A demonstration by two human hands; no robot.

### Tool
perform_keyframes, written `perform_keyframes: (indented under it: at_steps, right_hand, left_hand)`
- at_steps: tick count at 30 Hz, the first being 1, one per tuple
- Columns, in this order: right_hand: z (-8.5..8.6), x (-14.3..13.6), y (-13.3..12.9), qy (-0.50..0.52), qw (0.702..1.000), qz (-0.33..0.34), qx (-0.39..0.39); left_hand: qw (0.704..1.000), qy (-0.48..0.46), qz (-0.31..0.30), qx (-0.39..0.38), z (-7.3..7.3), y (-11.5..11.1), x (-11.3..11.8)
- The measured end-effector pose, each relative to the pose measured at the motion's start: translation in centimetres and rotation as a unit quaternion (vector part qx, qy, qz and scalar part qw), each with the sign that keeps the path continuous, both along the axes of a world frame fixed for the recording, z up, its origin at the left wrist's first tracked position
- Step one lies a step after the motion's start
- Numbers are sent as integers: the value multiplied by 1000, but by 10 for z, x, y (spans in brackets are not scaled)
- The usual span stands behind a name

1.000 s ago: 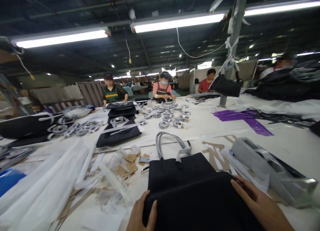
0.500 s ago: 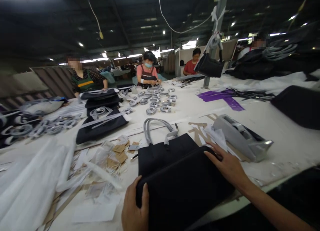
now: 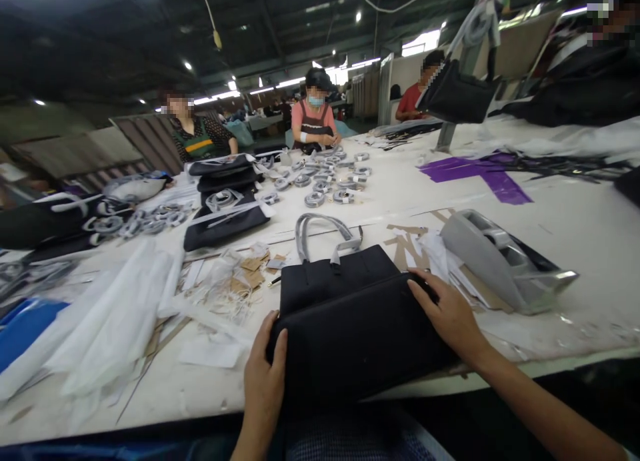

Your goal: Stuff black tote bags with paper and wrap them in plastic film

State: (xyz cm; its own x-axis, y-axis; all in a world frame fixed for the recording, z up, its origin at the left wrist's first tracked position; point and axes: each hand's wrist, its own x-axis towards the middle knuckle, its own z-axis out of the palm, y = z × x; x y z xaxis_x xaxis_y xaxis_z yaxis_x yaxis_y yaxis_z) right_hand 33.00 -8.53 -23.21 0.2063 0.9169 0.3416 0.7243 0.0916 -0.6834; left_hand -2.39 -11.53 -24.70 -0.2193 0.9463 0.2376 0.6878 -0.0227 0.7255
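A black handbag lies at the table's front edge, its near part bulging over the flatter far part. Its looped handles, wrapped in pale film, stretch away from me on the tabletop. My left hand grips the bag's left side, thumb on top and fingers around the edge. On the right upper corner, my right hand clasps the bag with its fingers bent over the edge. The bag's underside and some fingertips are hidden.
A grey tape dispenser stands at right beside paper scraps. Brown tags and white wrapping sheets spread over the left. Stacked black bags and several coiled straps lie farther back. Co-workers sit across the table.
The view has swung left and down, showing the table's front edge and a blue item at left. Both hands keep their hold on the bag, which looks little changed.
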Motion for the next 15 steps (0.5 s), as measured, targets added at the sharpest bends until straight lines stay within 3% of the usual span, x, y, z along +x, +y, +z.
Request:
perform_keyframes:
  at_steps: [3, 7, 10, 12, 15]
  right_hand:
    - [-1, 1, 2, -10, 1000, 3, -7]
    - [-5, 2, 9, -40, 999, 34, -2]
    - [-4, 1, 13, -58, 998, 39, 1]
    - [0, 3, 12, -65, 997, 47, 3]
    - [8, 11, -4, -82, 995, 39, 39]
  left_hand:
    - [997, 67, -26, 38, 2, -3, 2]
    - [970, 229, -41, 69, 26, -2, 20]
    - [937, 300, -151, 98, 42, 5, 51]
    - [918, 303, -243, 81, 44, 13, 73]
    - [912, 301, -273, 52, 36, 21, 93]
